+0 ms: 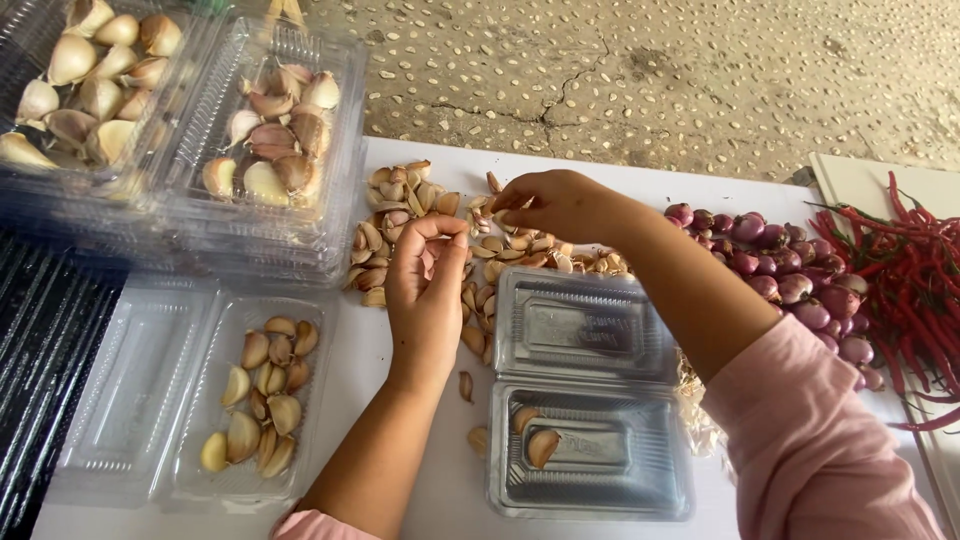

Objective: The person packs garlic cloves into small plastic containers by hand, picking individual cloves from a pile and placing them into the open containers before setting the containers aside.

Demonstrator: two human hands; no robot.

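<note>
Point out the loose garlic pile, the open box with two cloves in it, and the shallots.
garlic pile [400,215]: head view, cloves at its left side.
open box [600,480]: head view, bare bottom tray.
shallots [790,285]: head view, middle of heap.

Garlic cloves [420,225]: loose heap, unpeeled, tan and pinkish skins, lay spread on the white tabletop [420,500] just behind an open clear clamshell container [590,400]. Two cloves [535,440] rested in the container's near half; its far half lay flat beside the heap.
</note>
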